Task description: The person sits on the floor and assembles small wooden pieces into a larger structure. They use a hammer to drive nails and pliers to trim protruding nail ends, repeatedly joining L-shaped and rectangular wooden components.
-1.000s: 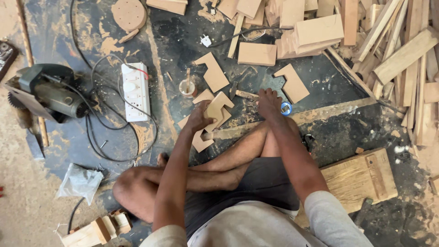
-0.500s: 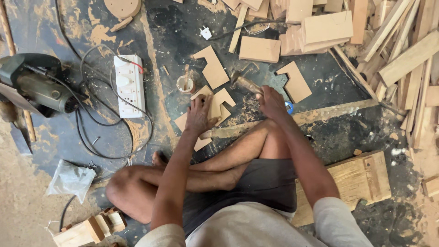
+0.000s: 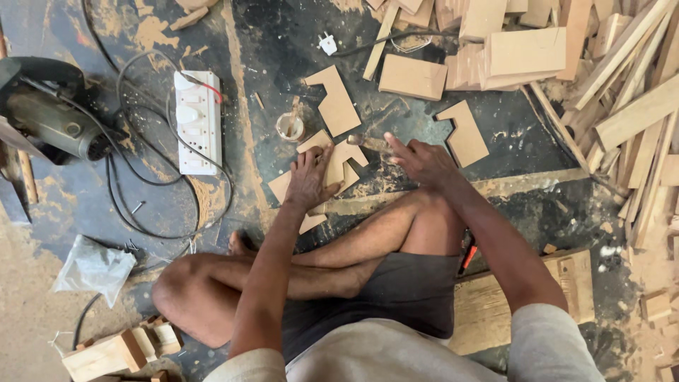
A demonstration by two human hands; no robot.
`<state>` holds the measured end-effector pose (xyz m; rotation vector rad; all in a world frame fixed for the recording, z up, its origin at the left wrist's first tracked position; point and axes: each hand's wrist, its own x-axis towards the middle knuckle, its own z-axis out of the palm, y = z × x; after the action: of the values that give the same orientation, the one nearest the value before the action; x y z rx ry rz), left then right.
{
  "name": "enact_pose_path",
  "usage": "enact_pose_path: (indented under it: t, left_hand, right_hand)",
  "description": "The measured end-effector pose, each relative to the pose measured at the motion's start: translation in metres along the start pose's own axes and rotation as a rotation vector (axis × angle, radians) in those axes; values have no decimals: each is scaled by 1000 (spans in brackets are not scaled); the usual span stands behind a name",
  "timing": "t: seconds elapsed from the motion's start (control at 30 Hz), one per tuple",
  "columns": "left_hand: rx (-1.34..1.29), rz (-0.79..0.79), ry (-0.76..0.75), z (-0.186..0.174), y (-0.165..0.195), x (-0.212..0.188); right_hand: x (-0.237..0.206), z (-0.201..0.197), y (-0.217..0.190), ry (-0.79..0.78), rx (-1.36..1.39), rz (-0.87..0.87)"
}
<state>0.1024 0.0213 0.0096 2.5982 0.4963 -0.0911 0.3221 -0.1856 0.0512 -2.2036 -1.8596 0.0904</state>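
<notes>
While seated on dark floor [image 3: 283, 64]: saw [image 3: 49, 117] and power strip [image 3: 198, 122] far left, cords looping between. Left hand [image 3: 310, 177] flat, fingers spread, pressing notched boards [image 3: 338, 164]. Right hand [image 3: 423, 161] clenched on hammer [image 3: 368, 143], just beside boards' right edge. Scrap pile [image 3: 622, 92] crowding right; bare floor above boards.

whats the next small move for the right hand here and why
Probably close the right hand on the hammer handle it touches: the left hand already presses the stacked notched board pieces flat on the floor, so they look steadied.
</notes>
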Motion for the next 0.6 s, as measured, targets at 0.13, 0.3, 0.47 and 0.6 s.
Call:
enact_pose_path:
  t: [0.13, 0.3, 0.47, 0.6]
  left_hand:
    - [-25, -1, -10, 3, -1, -1]
    - [7, 0, -3, 6, -2, -2]
    - [15, -3, -25, 7, -2, -2]
    - [37, -8, -40, 8, -3, -1]
  right_hand:
    - [-1, 2, 5, 70, -86, -137]
    - [-3, 7, 4, 93, -28, -213]
    - [-2, 11, 2, 38, -93, -157]
    - [-6, 11, 4, 153, -14, -161]
